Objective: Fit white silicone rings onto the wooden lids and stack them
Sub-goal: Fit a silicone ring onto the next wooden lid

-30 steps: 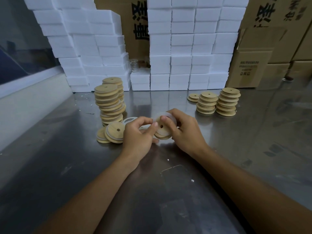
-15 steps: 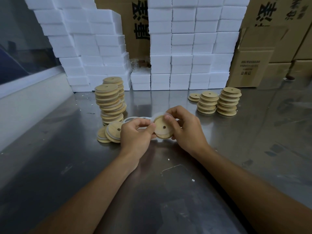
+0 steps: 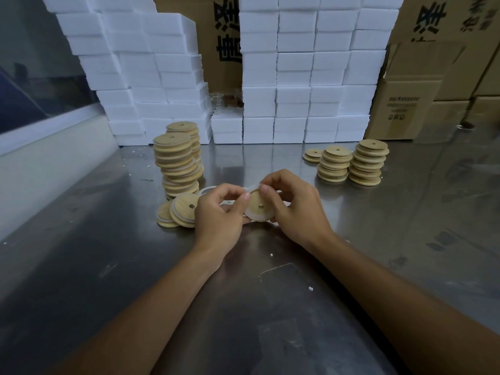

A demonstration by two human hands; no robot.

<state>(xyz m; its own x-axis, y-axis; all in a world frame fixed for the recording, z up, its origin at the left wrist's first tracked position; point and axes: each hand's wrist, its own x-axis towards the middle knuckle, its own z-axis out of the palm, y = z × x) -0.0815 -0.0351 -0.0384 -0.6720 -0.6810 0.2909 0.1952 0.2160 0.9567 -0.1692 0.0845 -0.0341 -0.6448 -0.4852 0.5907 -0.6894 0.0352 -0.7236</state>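
Observation:
A round wooden lid (image 3: 258, 207) with a small centre hole is held upright just above the steel table (image 3: 270, 307), a white silicone ring around its rim. My right hand (image 3: 295, 207) grips the lid from the right, thumb and forefinger pinching its top edge. My left hand (image 3: 220, 212) pinches the ring at the lid's left edge. Loose white rings (image 3: 207, 190) lie on the table behind my left hand, mostly hidden. Two ringed lids (image 3: 182, 211) lean at the foot of a tall ringed stack (image 3: 177, 165).
Bare wooden lids stand in three short stacks (image 3: 349, 165) at the right rear. A wall of white foam boxes (image 3: 297, 77) and brown cartons (image 3: 411, 98) closes off the back. A pale ledge (image 3: 54, 163) borders the left side.
The lid has turned in my hands, now showing its flat wooden face with the ring seated round the rim. Both hands stayed at the same spot.

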